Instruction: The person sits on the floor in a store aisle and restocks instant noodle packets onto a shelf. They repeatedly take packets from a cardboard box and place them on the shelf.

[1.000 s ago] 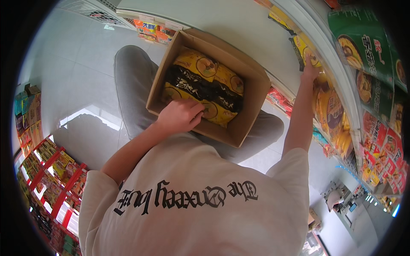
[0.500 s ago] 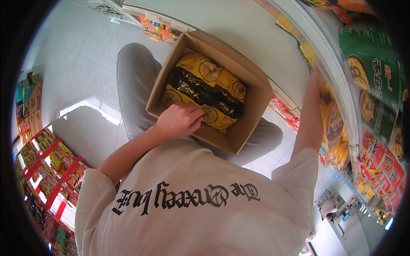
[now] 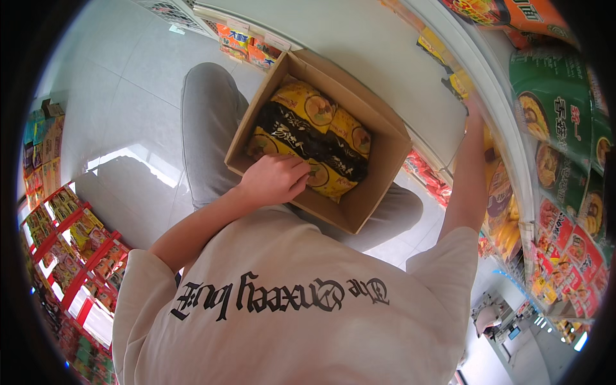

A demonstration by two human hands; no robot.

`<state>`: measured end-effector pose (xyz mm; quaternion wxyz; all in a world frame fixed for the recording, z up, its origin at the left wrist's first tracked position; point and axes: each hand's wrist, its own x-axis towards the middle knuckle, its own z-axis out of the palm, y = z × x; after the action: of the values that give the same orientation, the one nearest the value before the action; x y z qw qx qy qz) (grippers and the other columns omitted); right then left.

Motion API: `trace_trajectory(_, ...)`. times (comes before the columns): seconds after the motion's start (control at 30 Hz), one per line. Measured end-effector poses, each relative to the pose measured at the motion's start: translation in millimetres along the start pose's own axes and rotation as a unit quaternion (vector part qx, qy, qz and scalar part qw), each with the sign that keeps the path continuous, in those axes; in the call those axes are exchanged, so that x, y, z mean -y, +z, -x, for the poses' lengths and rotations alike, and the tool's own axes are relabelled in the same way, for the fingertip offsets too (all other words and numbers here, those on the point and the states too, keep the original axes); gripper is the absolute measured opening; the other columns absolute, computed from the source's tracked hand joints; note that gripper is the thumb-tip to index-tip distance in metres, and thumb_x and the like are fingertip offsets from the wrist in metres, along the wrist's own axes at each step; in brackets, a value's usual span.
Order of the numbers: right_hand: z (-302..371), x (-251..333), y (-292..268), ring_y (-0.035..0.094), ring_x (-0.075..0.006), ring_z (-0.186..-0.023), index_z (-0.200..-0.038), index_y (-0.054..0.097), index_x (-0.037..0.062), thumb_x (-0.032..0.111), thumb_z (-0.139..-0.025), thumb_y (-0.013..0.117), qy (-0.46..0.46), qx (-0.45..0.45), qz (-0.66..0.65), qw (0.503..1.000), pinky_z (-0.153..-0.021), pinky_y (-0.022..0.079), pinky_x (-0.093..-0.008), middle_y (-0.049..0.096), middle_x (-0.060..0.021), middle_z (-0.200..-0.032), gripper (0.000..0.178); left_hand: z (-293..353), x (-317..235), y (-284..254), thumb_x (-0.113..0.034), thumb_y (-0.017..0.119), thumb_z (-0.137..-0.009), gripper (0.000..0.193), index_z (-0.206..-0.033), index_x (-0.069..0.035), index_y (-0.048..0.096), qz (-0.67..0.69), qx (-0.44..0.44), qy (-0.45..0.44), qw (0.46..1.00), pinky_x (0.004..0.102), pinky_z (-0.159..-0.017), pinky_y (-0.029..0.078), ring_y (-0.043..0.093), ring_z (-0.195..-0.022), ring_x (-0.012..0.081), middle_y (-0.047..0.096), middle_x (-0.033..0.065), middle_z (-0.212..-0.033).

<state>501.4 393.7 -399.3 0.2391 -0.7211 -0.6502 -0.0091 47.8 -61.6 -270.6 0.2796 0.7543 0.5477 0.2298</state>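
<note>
An uncovered cardboard box (image 3: 380, 186) rests tilted across my lap. Inside lie yellow-and-black instant noodle packs (image 3: 308, 138), pictured with bowls. My left hand (image 3: 276, 179) is curled over the box's near wall, its fingers bent together above the packs; the thumb is out of sight. My right arm stretches up to the shelf at the right. There my right hand (image 3: 473, 108) is mostly hidden by the shelf's clear front strip (image 3: 493, 83), close to yellow-and-black packets (image 3: 457, 85). Its fingers do not show.
A pale shelf board (image 3: 372, 51) spans beyond the box. Green noodle packs (image 3: 552, 102) and red packs (image 3: 571, 250) fill the shelving at right. Orange packs (image 3: 247, 46) stand low behind the box. At left, a red rack (image 3: 77, 244) of packaged goods stands on the tiled floor (image 3: 122, 83).
The whole view has shifted slightly. My left hand stays at the box's near wall, and my right hand remains at the shelf beside the yellow-and-black packets.
</note>
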Motion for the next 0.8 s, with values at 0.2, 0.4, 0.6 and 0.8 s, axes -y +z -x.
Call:
trace_trajectory(0.2,6,-2,-1,0.056,-0.0199,-0.092,-0.137,0.055,0.0027,0.020,-0.082,0.064,-0.023,0.057,0.009,0.998,-0.077,0.046,-0.0334,0.057,-0.0077,-0.106,0.058,2,-1,3,-0.014,0.066,-0.085,0.011,-0.091,-0.005,0.064,0.001,0.014,-0.018,1.000,0.0407,-0.064,0.053,0.065,-0.075,0.0288,0.064,0.0088,-0.080)
trace_trajectory(0.4,2,-23,23,0.056,-0.0166,-0.083,-0.137,0.054,0.0028,0.012,-0.081,0.061,-0.040,0.154,-0.012,0.987,-0.068,0.047,-0.0312,0.056,-0.0053,-0.097,0.057,2,2,4,-0.015,0.065,-0.086,0.011,-0.092,-0.005,0.064,0.007,0.017,-0.024,1.000,0.0415,-0.063,0.054,0.065,-0.074,0.0297,0.064,0.0092,-0.080)
trace_trajectory(0.6,13,-58,55,0.056,-0.0132,-0.073,-0.137,0.054,0.0030,0.003,-0.080,0.059,-0.078,0.212,-0.060,0.972,-0.059,0.047,-0.0289,0.054,-0.0029,-0.088,0.057,-1,2,2,-0.017,0.062,-0.087,0.013,-0.086,-0.004,0.061,0.014,-0.010,-0.022,1.000,0.0422,-0.059,0.054,0.065,-0.070,0.0309,0.064,0.0099,-0.078)
trace_trajectory(0.8,38,-7,35,0.056,-0.0125,-0.084,-0.129,0.053,0.0065,0.003,-0.083,0.058,0.131,0.221,-0.416,0.872,-0.080,0.055,-0.0378,0.055,-0.0015,-0.093,0.047,1,1,5,-0.017,0.063,-0.087,0.013,-0.086,-0.004,0.061,0.003,-0.006,-0.034,0.999,0.0421,-0.060,0.055,0.066,-0.071,0.0314,0.064,0.0102,-0.078)
